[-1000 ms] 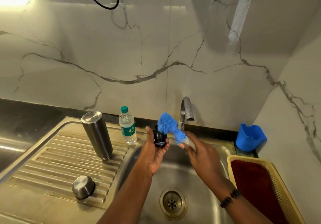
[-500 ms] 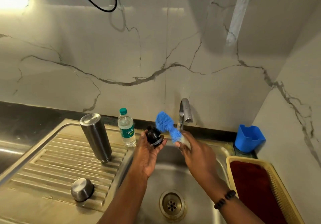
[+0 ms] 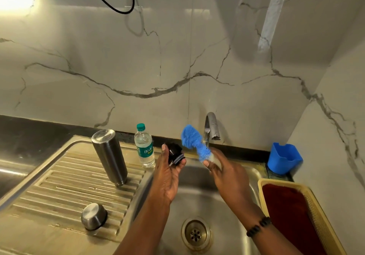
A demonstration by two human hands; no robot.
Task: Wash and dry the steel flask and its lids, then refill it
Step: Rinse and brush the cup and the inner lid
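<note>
Brush lifted off the lid, seemingly untouching.

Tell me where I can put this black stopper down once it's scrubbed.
Free: the ribbed drainboard between the steel flask and the steel cap, and the strip in front of that cap. Crowded: the back edge, where flask and water bottle stand close together.

The brush handle hides inside the right hand (bristles blurred).
</note>
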